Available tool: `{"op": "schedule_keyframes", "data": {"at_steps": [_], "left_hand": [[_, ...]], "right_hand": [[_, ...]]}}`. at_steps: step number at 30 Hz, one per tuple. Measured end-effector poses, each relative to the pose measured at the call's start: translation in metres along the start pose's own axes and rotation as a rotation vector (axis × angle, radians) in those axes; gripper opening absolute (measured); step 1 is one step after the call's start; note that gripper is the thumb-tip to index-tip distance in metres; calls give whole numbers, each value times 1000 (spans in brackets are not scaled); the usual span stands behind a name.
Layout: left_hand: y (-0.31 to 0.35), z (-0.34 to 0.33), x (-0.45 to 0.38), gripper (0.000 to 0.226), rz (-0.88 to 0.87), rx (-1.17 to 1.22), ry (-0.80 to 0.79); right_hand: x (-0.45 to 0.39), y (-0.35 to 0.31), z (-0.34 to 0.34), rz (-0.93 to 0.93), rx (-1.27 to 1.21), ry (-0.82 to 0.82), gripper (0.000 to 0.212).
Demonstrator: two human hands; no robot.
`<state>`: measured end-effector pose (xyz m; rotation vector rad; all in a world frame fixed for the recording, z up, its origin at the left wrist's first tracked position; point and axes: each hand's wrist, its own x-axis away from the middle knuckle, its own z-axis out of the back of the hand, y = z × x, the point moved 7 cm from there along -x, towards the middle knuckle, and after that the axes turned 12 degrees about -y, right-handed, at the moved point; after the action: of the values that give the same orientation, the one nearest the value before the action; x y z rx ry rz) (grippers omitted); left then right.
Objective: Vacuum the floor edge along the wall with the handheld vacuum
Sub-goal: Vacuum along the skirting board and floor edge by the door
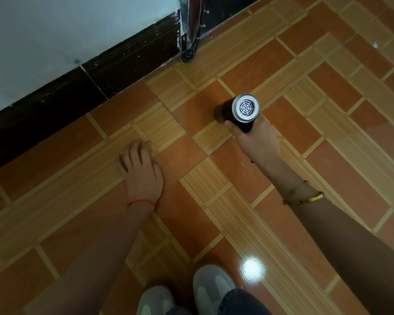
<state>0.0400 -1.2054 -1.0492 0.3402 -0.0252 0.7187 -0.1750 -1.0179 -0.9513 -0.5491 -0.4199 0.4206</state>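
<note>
My right hand [256, 138] grips the handle of a black handheld vacuum [238, 110]. Its silver rear grille faces the camera and its nozzle end points down at the orange tiled floor [282, 64], well short of the wall. My left hand [141, 169] rests on the tiles with fingers relaxed and spread, a red thread round the wrist. The dark baseboard [77, 92] runs diagonally from lower left to upper right under a white wall [55, 30]; the floor edge along it lies beyond both hands.
A black cable bundle [190, 51] hangs down at a gap in the baseboard and touches the floor. My grey shoes [212, 289] stand at the bottom centre. A bright light reflection [253, 269] shines on the tiles. Small white specks lie near the baseboard.
</note>
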Motion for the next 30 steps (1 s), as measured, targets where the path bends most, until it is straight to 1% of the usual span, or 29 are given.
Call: {"op": "schedule_keyframes", "data": {"at_steps": [2, 5, 6, 8, 11, 13, 14, 16, 18, 21, 22, 25, 28, 30], "left_hand": [[0, 0, 0, 56, 8, -13, 2], [-1, 0, 0, 55, 13, -11, 4], [-1, 0, 0, 55, 13, -13, 7], [0, 0, -1, 55, 14, -20, 15], [0, 1, -1, 55, 11, -22, 20], [0, 1, -1, 56, 11, -20, 19], [0, 1, -1, 56, 14, -19, 17], [0, 2, -2, 56, 19, -19, 15], [1, 2, -2, 56, 21, -25, 13], [1, 2, -2, 55, 20, -38, 14], [1, 2, -2, 54, 21, -41, 15], [1, 3, -2, 53, 25, -42, 6], [2, 4, -2, 53, 23, -41, -3], [1, 3, -2, 54, 25, -40, -9]], "right_hand": [[-10, -12, -9, 38, 14, -67, 68], [-17, -25, -30, 93, -90, -243, 60], [-20, -26, -33, 95, -116, -259, 58], [-31, -24, -29, 83, -93, -195, 59], [-52, -16, -13, 11, -86, -55, 75], [-64, -19, -6, -25, -93, -11, 86], [-70, -21, -5, -24, -97, 1, 87], [-80, -30, -6, -9, -110, 13, 84], [-86, -38, -15, 24, -113, -14, 77], [-89, -49, -42, 64, -167, -155, 72], [-91, -53, -48, 77, -182, -175, 70], [-101, -65, -49, 100, -204, -131, 67], [-116, -78, -43, 95, -165, -57, 71], [-123, -88, -50, 108, -167, -95, 74]]}}
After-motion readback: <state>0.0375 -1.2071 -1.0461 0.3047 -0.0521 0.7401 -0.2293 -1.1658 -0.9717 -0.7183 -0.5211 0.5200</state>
